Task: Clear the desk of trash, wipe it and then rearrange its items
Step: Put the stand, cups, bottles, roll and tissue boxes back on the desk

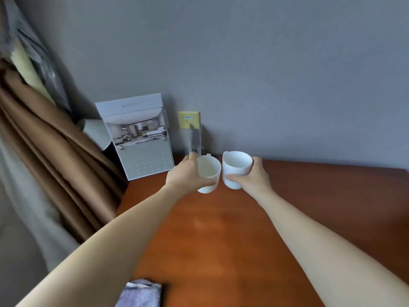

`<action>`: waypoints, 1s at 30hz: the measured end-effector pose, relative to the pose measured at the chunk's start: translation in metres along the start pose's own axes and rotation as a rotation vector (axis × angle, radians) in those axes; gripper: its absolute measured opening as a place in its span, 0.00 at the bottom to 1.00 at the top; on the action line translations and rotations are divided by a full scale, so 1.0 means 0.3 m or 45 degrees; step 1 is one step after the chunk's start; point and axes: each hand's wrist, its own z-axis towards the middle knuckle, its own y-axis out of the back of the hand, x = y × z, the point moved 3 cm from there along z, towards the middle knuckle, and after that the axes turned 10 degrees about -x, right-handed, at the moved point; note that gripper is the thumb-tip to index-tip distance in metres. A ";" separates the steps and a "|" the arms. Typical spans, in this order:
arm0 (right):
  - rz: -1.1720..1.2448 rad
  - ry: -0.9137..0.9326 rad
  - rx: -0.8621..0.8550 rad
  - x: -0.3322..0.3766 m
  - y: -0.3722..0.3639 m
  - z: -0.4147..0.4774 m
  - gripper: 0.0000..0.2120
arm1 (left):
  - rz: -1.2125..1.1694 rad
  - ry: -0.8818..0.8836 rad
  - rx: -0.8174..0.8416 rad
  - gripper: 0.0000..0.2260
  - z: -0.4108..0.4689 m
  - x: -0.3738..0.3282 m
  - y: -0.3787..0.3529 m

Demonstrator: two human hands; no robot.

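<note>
Two white cups are held side by side above the far part of the brown wooden desk (221,240). My left hand (183,173) grips the left white cup (209,171) from its left side. My right hand (254,176) grips the right white cup (235,167) from its right side. Both cups are upright, nearly touching, and look empty. A bluish-white cloth (139,293) lies at the desk's near edge.
A framed room picture (139,138) leans against the grey wall at the desk's back left corner. A clear stand with a yellow card (189,120) is behind the left cup. Brown curtains (44,151) hang at the left.
</note>
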 end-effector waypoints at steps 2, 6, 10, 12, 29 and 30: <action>0.001 -0.060 -0.011 -0.045 0.004 0.058 0.36 | -0.057 -0.008 0.033 0.38 0.053 -0.037 -0.062; -0.024 -0.156 0.006 -0.122 -0.015 0.164 0.36 | -0.067 -0.037 0.079 0.37 0.153 -0.090 -0.168; -0.058 -0.228 0.002 -0.196 -0.052 0.263 0.37 | -0.115 -0.016 0.162 0.35 0.258 -0.108 -0.272; -0.068 -0.250 0.008 -0.225 -0.074 0.311 0.37 | -0.156 0.011 0.189 0.35 0.304 -0.113 -0.320; -0.134 -0.291 -0.057 -0.311 -0.293 0.588 0.43 | -0.206 0.209 0.101 0.37 0.601 -0.073 -0.554; -0.135 -0.281 -0.047 -0.310 -0.303 0.597 0.44 | -0.202 0.221 0.100 0.37 0.613 -0.073 -0.556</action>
